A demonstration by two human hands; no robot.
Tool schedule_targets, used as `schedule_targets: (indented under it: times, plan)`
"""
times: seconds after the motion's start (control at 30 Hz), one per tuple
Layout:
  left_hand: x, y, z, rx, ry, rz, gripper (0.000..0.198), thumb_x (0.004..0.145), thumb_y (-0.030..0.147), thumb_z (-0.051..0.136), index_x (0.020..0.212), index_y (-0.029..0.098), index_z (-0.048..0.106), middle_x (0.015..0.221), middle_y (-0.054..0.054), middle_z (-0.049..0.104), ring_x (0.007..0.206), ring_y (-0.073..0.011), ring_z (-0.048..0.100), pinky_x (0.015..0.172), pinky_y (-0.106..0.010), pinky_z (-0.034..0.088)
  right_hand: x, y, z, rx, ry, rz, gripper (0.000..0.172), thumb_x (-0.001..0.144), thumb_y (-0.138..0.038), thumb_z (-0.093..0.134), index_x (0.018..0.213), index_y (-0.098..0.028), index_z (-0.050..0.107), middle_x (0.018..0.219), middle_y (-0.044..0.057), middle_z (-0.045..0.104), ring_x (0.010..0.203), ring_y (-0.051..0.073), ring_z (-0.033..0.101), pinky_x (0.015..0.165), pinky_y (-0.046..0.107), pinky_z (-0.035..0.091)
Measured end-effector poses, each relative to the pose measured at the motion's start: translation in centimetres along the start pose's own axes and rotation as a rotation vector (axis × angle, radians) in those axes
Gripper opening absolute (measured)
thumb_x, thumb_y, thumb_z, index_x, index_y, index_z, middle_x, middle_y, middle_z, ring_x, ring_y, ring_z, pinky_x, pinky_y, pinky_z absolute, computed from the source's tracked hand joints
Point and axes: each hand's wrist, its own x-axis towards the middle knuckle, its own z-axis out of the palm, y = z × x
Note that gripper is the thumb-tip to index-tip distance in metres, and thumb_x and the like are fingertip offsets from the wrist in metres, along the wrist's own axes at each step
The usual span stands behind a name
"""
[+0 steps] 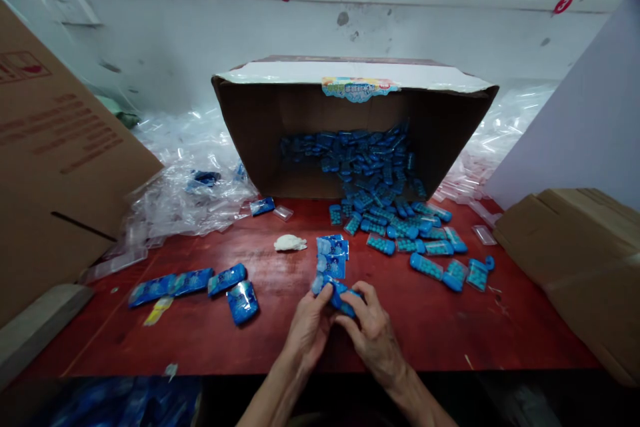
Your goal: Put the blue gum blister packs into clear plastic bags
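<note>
Near the table's front edge, my left hand (311,321) and my right hand (374,328) are closed together on a small blue candy case (345,300). The left thumb presses on its left end, and the right fingers hold its right side. Fingers cover part of the case, so its far end and underside are hidden. Just beyond my hands lie flat blue printed sleeves (332,265), overlapping one another. A crumpled white scrap (290,243) sits left of them. Several blue wrapped cases (193,283) lie in a loose row to the left.
A cardboard box (235,140) lies on its side at the back, with many clear-and-blue candy cases (385,227) spilling onto the red table (300,353). Clear plastic pieces (185,173) heap up at left. Large cartons stand at left (65,147) and right (575,260).
</note>
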Motion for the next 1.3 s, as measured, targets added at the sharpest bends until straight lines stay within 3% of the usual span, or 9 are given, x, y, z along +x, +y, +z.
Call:
schedule_targets:
  times: [0.1, 0.23, 0.33, 0.5, 0.63, 0.77, 1.03, 1.2, 1.3]
  plan:
    - [-0.1, 0.8, -0.4, -0.003, -0.083, -0.078, 0.012, 0.071, 0.018, 0.058, 0.082, 0.012, 0.058, 0.073, -0.003, 0.064, 0.064, -0.0103, 0.058, 0.062, -0.023, 0.047, 0.6, -0.6, -0.9, 0.325, -0.102, 0.097, 0.022, 0.079, -0.022, 0.049, 0.099, -0.022, 0.056, 0.104, 0.006, 0.047, 0.096, 0.019, 0.048, 0.083, 0.031, 0.042]
    - [0.0, 1.6, -1.4, -0.04, -0.298, -0.183, 0.024, 0.076, 0.014, 0.05, 0.098, 0.013, 0.057, 0.088, -0.006, 0.064, 0.081, -0.015, 0.059, 0.079, -0.03, 0.042, 1.7, 0.0, -2.1, 0.855, -0.277, 0.327, 0.031, 0.075, -0.021, 0.053, 0.106, -0.026, 0.05, 0.103, 0.003, 0.051, 0.071, 0.011, 0.052, 0.055, 0.021, 0.046]
    - [0.2, 1.8, -1.7, -0.061, -0.42, -0.196, 0.028, 0.076, 0.012, 0.049, 0.103, 0.013, 0.056, 0.094, -0.008, 0.064, 0.09, -0.0172, 0.056, 0.086, -0.033, 0.037, 2.3, 0.1, -2.4, 1.039, -0.326, 0.401, 0.043, 0.068, -0.018, 0.059, 0.108, -0.028, 0.044, 0.104, 0.002, 0.051, 0.061, 0.008, 0.049, 0.045, 0.018, 0.043]
    - [0.0, 2.1, -1.1, -0.014, -0.506, -0.183, 0.031, 0.071, 0.012, 0.055, 0.102, 0.012, 0.057, 0.089, -0.009, 0.065, 0.085, -0.0187, 0.058, 0.085, -0.034, 0.036, 2.8, -0.6, -2.9, 1.063, -0.345, 0.367, 0.052, 0.064, -0.01, 0.062, 0.11, -0.029, 0.045, 0.101, 0.0, 0.052, 0.084, 0.012, 0.049, 0.069, 0.023, 0.043]
    - [-0.3, 1.6, -0.6, 0.016, -0.42, -0.161, 0.02, 0.069, 0.015, 0.059, 0.088, 0.013, 0.061, 0.079, -0.005, 0.065, 0.075, -0.0142, 0.057, 0.077, -0.027, 0.039, 2.6, 0.0, -2.6, 1.043, -0.283, 0.398, 0.054, 0.062, -0.012, 0.065, 0.11, -0.03, 0.048, 0.082, -0.003, 0.046, 0.077, 0.01, 0.047, 0.07, 0.022, 0.039]
    - [-0.5, 0.4, -0.4, 0.028, -0.257, -0.116, 0.01, 0.066, 0.019, 0.063, 0.073, 0.012, 0.062, 0.069, -0.002, 0.063, 0.063, -0.0098, 0.055, 0.068, -0.022, 0.04, 1.9, 0.7, -1.7, 0.957, -0.241, 0.399, 0.05, 0.066, -0.019, 0.063, 0.113, -0.029, 0.047, 0.079, -0.003, 0.042, 0.071, 0.009, 0.043, 0.065, 0.021, 0.038]
    - [-1.5, -0.6, 0.6, -0.007, -0.108, -0.03, 0.017, 0.068, 0.026, 0.062, 0.079, 0.012, 0.063, 0.068, -0.002, 0.063, 0.065, -0.0114, 0.056, 0.076, -0.026, 0.041, 0.3, 1.0, 0.3, 0.734, -0.077, 0.335, 0.041, 0.074, -0.038, 0.055, 0.112, -0.024, 0.046, 0.075, -0.002, 0.043, 0.065, 0.011, 0.042, 0.061, 0.022, 0.038]
    - [-1.5, -0.3, -0.3, 0.024, -0.166, -0.072, 0.013, 0.071, 0.021, 0.059, 0.08, 0.012, 0.061, 0.077, -0.006, 0.065, 0.072, -0.0132, 0.058, 0.078, -0.028, 0.042, 0.9, 1.3, 0.0, 0.788, -0.211, 0.387, 0.04, 0.07, -0.04, 0.058, 0.105, -0.022, 0.05, 0.065, -0.004, 0.043, 0.052, 0.008, 0.039, 0.048, 0.02, 0.034]
    - [-1.3, 0.9, -1.5, 0.002, -0.102, -0.065, 0.008, 0.07, 0.018, 0.059, 0.077, 0.014, 0.06, 0.076, -0.005, 0.066, 0.072, -0.0154, 0.061, 0.079, -0.034, 0.044, 1.8, 1.4, -0.4, 0.713, -0.287, 0.384, 0.034, 0.073, -0.035, 0.055, 0.104, -0.021, 0.05, 0.068, -0.003, 0.045, 0.05, 0.007, 0.039, 0.045, 0.019, 0.033]
